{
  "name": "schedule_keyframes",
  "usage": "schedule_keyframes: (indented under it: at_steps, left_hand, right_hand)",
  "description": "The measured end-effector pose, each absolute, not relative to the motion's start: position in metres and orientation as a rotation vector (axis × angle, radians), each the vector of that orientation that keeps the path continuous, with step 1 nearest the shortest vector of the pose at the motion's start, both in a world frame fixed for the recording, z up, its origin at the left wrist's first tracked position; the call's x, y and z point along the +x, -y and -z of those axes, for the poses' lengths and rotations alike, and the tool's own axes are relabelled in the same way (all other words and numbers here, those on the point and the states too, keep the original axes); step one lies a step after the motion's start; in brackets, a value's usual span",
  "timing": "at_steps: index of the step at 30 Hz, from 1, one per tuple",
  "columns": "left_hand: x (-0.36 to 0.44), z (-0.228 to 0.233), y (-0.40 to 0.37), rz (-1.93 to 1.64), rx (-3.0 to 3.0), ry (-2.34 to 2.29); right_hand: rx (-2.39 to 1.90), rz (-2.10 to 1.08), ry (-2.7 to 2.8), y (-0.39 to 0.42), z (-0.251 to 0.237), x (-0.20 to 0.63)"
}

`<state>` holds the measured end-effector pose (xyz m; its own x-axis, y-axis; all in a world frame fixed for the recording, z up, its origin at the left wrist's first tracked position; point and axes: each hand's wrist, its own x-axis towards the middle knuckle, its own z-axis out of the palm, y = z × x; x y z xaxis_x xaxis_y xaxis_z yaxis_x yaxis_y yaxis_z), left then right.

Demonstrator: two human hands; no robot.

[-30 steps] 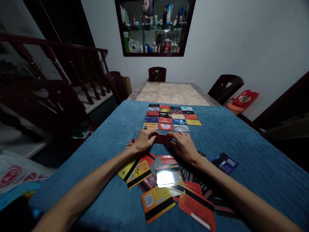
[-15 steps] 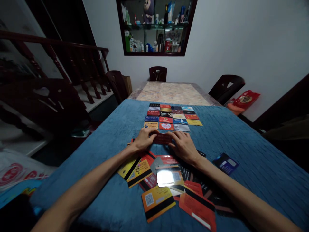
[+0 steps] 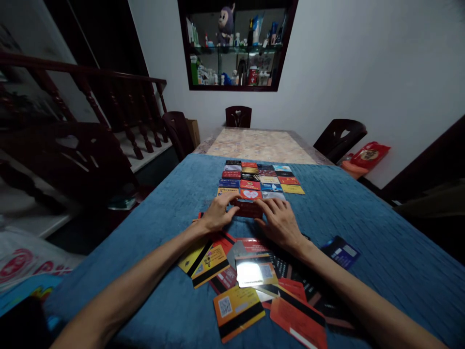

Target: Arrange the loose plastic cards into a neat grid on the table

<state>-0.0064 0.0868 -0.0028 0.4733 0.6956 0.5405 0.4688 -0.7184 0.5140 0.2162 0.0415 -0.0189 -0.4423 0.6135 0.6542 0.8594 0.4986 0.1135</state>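
A: Dark red card (image 3: 248, 209), centre of frame, lying on the blue cloth (image 3: 363, 213) just below the bottom row of the card grid (image 3: 259, 180). Both hands are on it.

B: Left hand (image 3: 217, 215)?

A: Fingers curled, thumb and fingertips pinching the card's left end. Right hand (image 3: 281, 223) likewise on the right end, fingers spread flat and narrow over the edge. The card spans the gap between the two hands.

B: Does the card touch the grid?

A: Its far edge sits just beside the heart card (image 3: 250, 194); touching or not, cannot tell.

B: What lies nearer the camera?

A: Loose pile of cards (image 3: 254, 281), lower centre, overlapping, many face down with black stripes showing. One glossy card (image 3: 254, 271) throws glare. A yellow card with a QR code (image 3: 238, 310) at the near edge. A dark blue card (image 3: 341, 252) lies apart, right of the pile.

B: Background?

A: Bare marble tabletop (image 3: 257, 145) beyond the cloth, chairs (image 3: 238, 116) round it, wall cabinet (image 3: 236, 43) at top centre, stair railing (image 3: 90, 106) in the upper left.
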Motion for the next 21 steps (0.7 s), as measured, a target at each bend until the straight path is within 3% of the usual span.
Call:
schedule_keyframes:
  at_steps: [21]
  left_hand:
    - [-0.034, -0.020, -0.102, -0.748, 3.206, -1.007]
  right_hand:
    - [-1.039, 0.506, 2.251, -0.086, -0.002, 0.207]
